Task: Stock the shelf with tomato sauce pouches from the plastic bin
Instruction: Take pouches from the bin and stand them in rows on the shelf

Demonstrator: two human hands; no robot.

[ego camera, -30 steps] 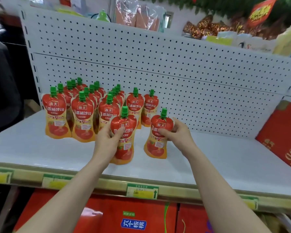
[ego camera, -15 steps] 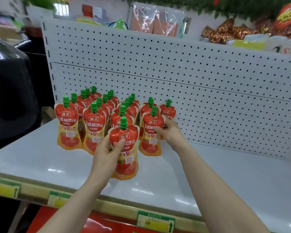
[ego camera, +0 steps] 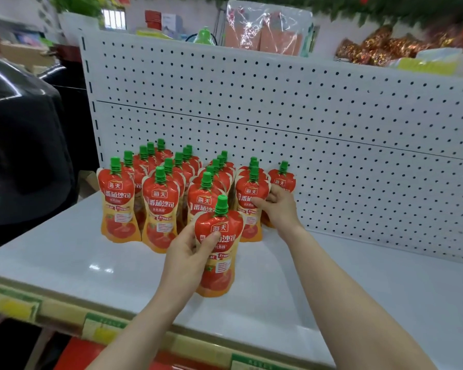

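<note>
The front edge of the shelf point(ego camera: 64, 252) is closest to me. Yellow and green price tags point(ego camera: 102, 331) are stuck along it.

My left hand point(ego camera: 187, 255) grips a tomato sauce pouch point(ego camera: 222, 236) by its left side, and my thumb lies across the front. This pouch is red with a green cap point(ego camera: 221, 205). It is upright and sits in front of all the others. Its bottom is down by the white shelf top, but I cannot tell if it touches.

A bit farther in, my right hand point(ego camera: 277, 206) holds the right edge of a second pouch point(ego camera: 249, 193), with my fingers curled onto its front. This one stands on the shelf at the front of the row on the right. Just behind my right hand, a lone pouch point(ego camera: 282, 180) stands near the back wall.

To the left, the other pouches point(ego camera: 159, 198) stand close together in rows that run to the back. They fill the left part of the shelf.

Behind them is the white back wall point(ego camera: 332, 116), full of little holes. On top of it I see a clear plastic pack point(ego camera: 265, 30) and shiny gold snack bags point(ego camera: 380, 48). Far to the left is a big black shiny thing point(ego camera: 19, 145), and I cannot tell what it is.
</note>
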